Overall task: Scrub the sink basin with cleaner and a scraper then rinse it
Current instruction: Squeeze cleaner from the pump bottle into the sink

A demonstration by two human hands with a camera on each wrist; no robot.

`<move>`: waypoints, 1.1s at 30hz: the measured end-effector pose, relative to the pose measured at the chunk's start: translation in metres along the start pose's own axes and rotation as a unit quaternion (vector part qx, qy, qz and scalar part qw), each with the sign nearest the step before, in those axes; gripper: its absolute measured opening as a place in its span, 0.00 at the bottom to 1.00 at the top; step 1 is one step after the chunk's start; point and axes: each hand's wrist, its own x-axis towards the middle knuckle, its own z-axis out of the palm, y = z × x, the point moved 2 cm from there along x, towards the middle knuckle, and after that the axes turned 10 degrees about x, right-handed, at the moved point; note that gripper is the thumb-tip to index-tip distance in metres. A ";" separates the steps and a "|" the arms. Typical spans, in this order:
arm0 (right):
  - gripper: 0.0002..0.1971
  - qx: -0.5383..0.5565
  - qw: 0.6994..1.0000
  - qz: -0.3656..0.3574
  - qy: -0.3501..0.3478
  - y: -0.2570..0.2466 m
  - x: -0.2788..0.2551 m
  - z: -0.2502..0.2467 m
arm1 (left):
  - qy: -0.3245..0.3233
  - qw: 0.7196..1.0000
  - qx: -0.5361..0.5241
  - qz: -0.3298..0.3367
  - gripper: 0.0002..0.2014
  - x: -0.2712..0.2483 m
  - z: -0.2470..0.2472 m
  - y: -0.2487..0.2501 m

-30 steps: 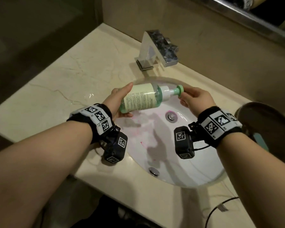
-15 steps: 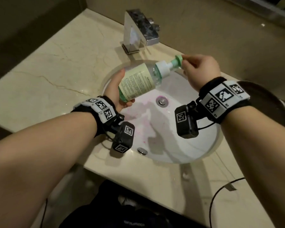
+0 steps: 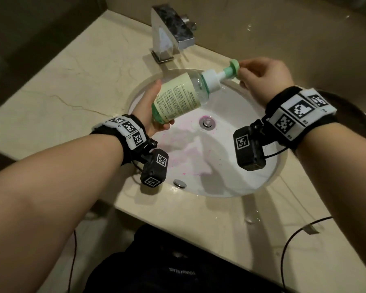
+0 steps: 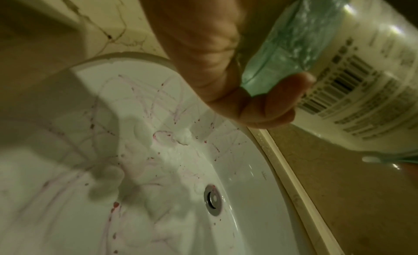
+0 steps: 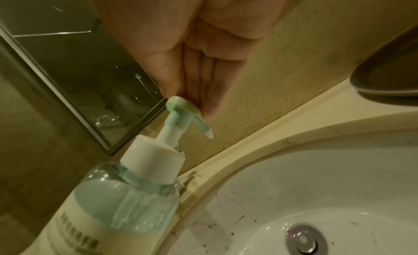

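Note:
A clear green-tinted cleaner bottle (image 3: 178, 98) (image 4: 361, 62) (image 5: 108, 214) with a pale label is held tilted over the white sink basin (image 3: 230, 166) (image 4: 181, 169) (image 5: 316, 187), neck up and to the right. My left hand (image 3: 150, 108) (image 4: 260, 101) grips its lower body. My right hand (image 3: 260, 79) (image 5: 199, 80) lays straight fingers on top of the green pump head (image 3: 234, 68) (image 5: 183, 107), whose stem is extended. White foam (image 4: 158, 151) and pink-red streaks cover the basin's near slope. No scraper is in view.
The chrome drain (image 3: 207, 122) (image 4: 212, 200) (image 5: 305, 241) sits mid-basin, an overflow cap (image 3: 179, 183) near its front rim. A square chrome faucet (image 3: 171, 34) stands behind. A dark round object (image 3: 363, 123) (image 5: 384, 76) lies right; a black cable (image 3: 294, 240) crosses the marble counter (image 3: 82, 77).
The bottle has tipped from nearly level to neck-up, and my right hand has risen with the pump head. My left hand keeps its grip.

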 end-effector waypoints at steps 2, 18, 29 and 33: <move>0.13 -0.005 1.000 0.004 -0.001 0.001 -0.002 -0.007 | -0.007 1.000 0.000 0.005 0.24 -0.004 0.007 0.001; 0.20 0.015 0.992 0.115 0.051 -0.009 -0.013 -0.108 | -0.077 0.994 0.051 0.053 0.27 -0.020 0.103 0.028; 0.11 0.062 0.991 0.012 0.121 -0.023 -0.019 -0.165 | -0.163 0.979 0.114 0.045 0.39 -0.005 0.161 0.029; 0.11 0.060 0.990 -0.021 0.125 -0.024 -0.022 -0.180 | -0.196 0.969 0.148 0.035 0.39 0.000 0.189 0.032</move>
